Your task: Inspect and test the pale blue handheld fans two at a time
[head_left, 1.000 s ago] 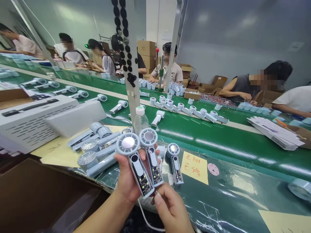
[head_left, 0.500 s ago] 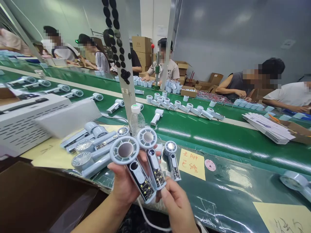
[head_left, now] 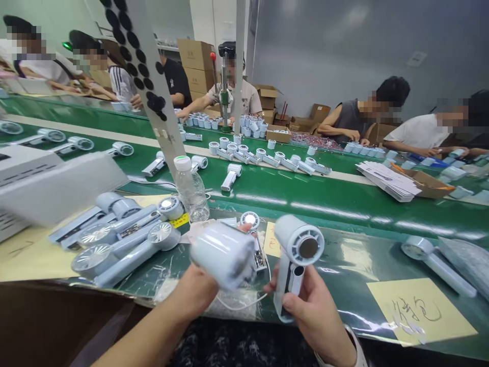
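My left hand (head_left: 200, 290) grips a light-blue handheld fan (head_left: 223, 252), its round head turned sideways and blurred by motion. The handle of that fan is mostly hidden. In my right hand (head_left: 315, 306) a second handheld fan (head_left: 300, 239) stands nearly upright, with its silver disc, round black spot and long button facing me. Behind and between the hands, one more fan (head_left: 250, 220) with visible circuitry lies on the table. To the left, several fans (head_left: 126, 244) are piled on yellow paper. A white cable (head_left: 244, 307) curves below the hands.
A clear plastic bottle (head_left: 193, 191) stands by a slanted post (head_left: 153, 76). Beyond runs a green conveyor (head_left: 267, 204) carrying fans, with co-workers seated behind it. A yellow note (head_left: 420, 311) and another fan (head_left: 439, 265) lie at right; a white perforated box (head_left: 26, 173) stands at left.
The two fans, held side by side before, are now apart, one in each hand. My left hand's fan has turned sideways; my right hand's fan has moved right and up. The view has shifted right.
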A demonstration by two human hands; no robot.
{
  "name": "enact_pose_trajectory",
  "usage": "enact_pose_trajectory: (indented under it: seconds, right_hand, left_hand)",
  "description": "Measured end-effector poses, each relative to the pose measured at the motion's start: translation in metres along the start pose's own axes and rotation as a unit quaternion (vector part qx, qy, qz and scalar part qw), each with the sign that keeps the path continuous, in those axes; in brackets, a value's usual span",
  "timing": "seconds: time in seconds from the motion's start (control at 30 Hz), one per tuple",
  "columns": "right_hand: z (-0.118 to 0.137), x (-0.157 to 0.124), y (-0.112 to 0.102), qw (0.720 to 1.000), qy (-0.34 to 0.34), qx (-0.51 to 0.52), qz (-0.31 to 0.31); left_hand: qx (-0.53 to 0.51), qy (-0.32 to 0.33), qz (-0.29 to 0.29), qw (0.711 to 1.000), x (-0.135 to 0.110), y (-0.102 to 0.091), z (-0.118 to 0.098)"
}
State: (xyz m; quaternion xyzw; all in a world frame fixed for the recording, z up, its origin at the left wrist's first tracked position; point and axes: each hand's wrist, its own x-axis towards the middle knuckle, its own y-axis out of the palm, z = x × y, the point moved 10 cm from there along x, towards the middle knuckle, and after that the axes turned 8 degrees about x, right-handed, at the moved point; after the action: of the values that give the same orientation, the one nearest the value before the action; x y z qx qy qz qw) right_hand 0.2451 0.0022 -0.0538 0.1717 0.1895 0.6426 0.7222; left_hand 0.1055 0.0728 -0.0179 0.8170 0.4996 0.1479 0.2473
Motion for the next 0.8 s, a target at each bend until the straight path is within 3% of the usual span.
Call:
enact_pose_trajectory:
  seconds: [0.13, 0.3, 0.43, 0.7, 0.8]
  right_hand:
    - [0.003, 0.003, -0.002, 1.0, -0.015, 0.015, -0.009]
    - [-0.007, 0.002, 0.016, 0.998, 0.004, 0.056, 0.032]
    - [-0.011, 0.002, 0.024, 0.996, 0.018, 0.079, 0.043]
    - [-0.02, 0.002, 0.025, 0.988, 0.05, 0.143, 0.008]
    - [-0.021, 0.002, 0.031, 0.984, 0.076, 0.158, 0.023]
  left_hand:
    - [0.043, -0.042, -0.016, 0.998, 0.0, -0.003, 0.01]
    - [0.083, -0.035, 0.059, 0.994, -0.018, 0.009, 0.018]
    - [0.046, -0.049, 0.11, 0.992, -0.02, 0.021, 0.023]
    - [0.013, -0.04, 0.139, 0.989, -0.014, 0.025, 0.028]
    - [0.014, -0.068, 0.139, 0.988, -0.016, 0.022, 0.035]
